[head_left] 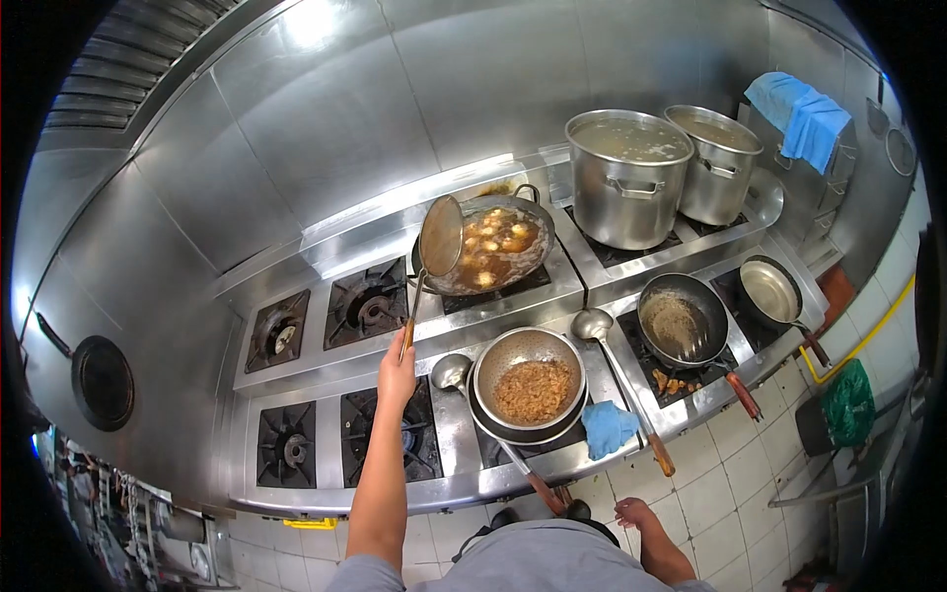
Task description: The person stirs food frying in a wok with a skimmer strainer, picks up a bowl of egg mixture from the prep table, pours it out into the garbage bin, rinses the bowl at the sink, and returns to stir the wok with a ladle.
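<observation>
Currently, your left grip (398, 365) pinches strainer (441, 237) by handle; strainer tilts above left side of wok (473, 205), near back edge of stove (328, 424). Your right grip (634, 511) hangs beyond front edge; cannot tell if spread.

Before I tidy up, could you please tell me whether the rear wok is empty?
The wok isn't empty: pale pieces sit in brown liquid.

Two tall stockpots (629, 209) (both holding cloudy liquid (632, 138)) stand near blue cloths (814, 126).
</observation>
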Demonstrator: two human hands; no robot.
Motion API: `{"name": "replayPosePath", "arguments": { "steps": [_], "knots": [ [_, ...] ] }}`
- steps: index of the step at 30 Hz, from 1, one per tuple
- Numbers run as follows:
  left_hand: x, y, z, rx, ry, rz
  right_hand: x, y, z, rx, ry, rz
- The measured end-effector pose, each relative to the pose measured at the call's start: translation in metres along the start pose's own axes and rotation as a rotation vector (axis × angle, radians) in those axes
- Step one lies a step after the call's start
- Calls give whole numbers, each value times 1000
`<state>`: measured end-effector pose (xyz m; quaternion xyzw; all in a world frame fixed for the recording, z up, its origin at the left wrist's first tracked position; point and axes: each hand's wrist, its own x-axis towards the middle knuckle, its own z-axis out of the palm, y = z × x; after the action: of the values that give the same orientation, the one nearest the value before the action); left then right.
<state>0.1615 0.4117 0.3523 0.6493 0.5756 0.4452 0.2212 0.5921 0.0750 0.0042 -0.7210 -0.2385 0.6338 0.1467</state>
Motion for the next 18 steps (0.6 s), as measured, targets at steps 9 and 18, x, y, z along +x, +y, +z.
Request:
{"name": "replayPosePath", "arguments": {
  "steps": [9, 18],
  "knots": [
    [-22, 29, -46, -122, -145, 3, -6, 4, 0, -6, 30, 21],
    [-16, 38, -50, 13, -220, 15, -2, -4, 2, -6, -5, 19]
  ]
}}
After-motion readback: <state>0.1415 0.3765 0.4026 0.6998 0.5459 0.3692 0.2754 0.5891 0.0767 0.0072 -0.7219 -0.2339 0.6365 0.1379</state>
